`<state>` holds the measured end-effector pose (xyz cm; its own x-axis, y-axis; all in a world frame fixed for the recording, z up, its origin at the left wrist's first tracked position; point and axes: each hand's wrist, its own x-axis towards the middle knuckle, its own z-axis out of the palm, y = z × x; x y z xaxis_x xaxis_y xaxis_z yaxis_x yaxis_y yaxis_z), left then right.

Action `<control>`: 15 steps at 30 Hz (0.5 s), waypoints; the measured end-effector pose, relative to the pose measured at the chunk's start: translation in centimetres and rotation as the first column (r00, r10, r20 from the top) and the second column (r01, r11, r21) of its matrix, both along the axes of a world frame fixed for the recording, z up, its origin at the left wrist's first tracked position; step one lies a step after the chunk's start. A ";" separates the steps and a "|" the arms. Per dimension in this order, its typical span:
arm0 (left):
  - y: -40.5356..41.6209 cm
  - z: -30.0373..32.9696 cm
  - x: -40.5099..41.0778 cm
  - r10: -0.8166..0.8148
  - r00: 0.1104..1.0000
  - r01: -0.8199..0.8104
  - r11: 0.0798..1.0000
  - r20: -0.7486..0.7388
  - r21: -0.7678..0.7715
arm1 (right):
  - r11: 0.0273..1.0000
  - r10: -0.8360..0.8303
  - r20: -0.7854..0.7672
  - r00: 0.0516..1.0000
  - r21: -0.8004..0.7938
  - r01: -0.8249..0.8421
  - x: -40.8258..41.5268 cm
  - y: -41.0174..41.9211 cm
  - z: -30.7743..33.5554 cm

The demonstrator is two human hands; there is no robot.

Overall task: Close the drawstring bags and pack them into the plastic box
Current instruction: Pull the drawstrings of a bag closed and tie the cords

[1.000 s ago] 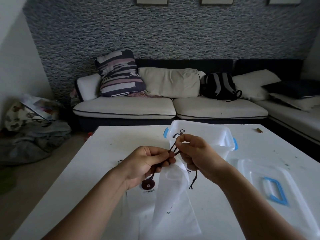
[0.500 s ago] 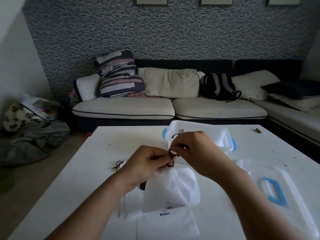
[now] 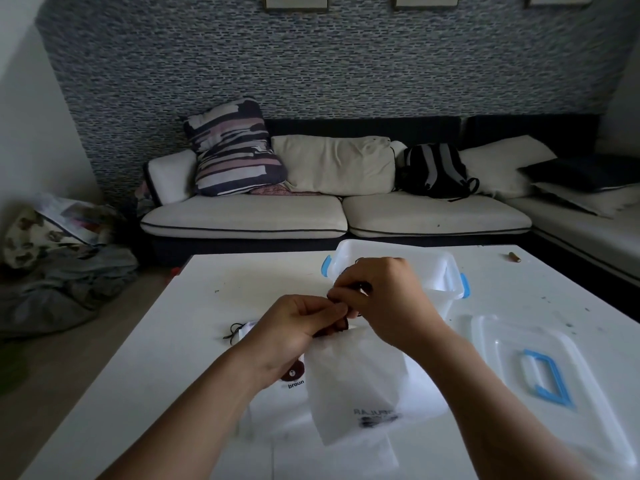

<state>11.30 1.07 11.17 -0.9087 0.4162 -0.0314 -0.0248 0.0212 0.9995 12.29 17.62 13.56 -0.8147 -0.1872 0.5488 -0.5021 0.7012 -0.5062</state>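
Head view: left hand [image 3: 294,327] and right hand [image 3: 384,299] both pinched the dark drawstring [image 3: 341,323] at the mouth of a white bag [image 3: 356,386], held just above the tabletop [image 3: 214,306], near side of the plastic box [image 3: 446,271]. Print on it mirrored, unreadable. Bag lying underneath [image 3: 277,400] read "broun". Lid [image 3: 512,348] sat right.

Both forearms reaching forward, hands meeting at the middle. Left hand [image 3: 294,327] curled, fingertips pinching a dark cord. Right hand [image 3: 384,296] just above it, knuckles up, fingers bent round the same cord.
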 end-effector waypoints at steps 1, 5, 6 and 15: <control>0.1 -0.1 -0.1 0.030 0.999 -0.031 0.999 0.039 0.027 | 0.998 0.030 0.057 0.998 -0.066 -0.026 0.0 0.0 0.1; 0.1 0.2 -0.5 0.153 0.977 -0.171 0.978 0.147 0.123 | 0.975 0.025 0.148 0.989 -0.224 0.008 0.3 1.0 0.8; 0.0 0.3 -0.6 0.183 0.971 -0.205 0.968 0.155 0.141 | 0.971 0.006 0.154 0.988 -0.238 0.031 0.4 1.3 1.0; 0.2 -0.2 -0.7 0.329 0.941 -0.325 0.944 -0.076 0.065 | 0.983 -0.046 0.247 0.968 -0.159 0.087 0.3 1.0 0.2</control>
<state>10.61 1.23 10.98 -0.9934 0.0950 0.0651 0.0630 -0.0243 0.9977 12.61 18.67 13.77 -0.9342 -0.0504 0.3532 -0.3056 0.6240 -0.7192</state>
